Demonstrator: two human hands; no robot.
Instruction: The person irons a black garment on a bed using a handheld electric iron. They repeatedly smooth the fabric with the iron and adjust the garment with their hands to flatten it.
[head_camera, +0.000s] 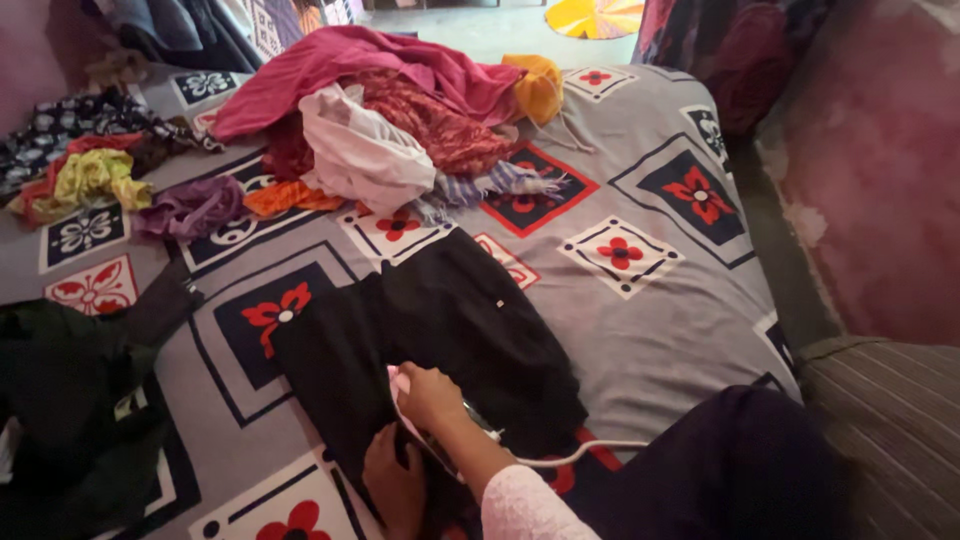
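A grey flower-patterned bed (660, 330) is carrying a black garment (450, 330) at its centre, a clothes pile (380, 110) lying at 12 o'clock. The right hand (430, 395) is closing its fingers around a pink iron (405, 410) (cord trailing toward 3 o'clock). The left hand (395, 480), fingers spread, is pressing flat on the garment at 6 o'clock.

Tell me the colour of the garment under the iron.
Black garment, under the iron; head view.

Bed (650, 330): covered by a grey sheet printed with red flowers in dark squares. Wall (880, 180): mottled pink, patchy plaster, along the bed's right side. Floor (490, 25): pale, brightly lit beyond the bed's far end.
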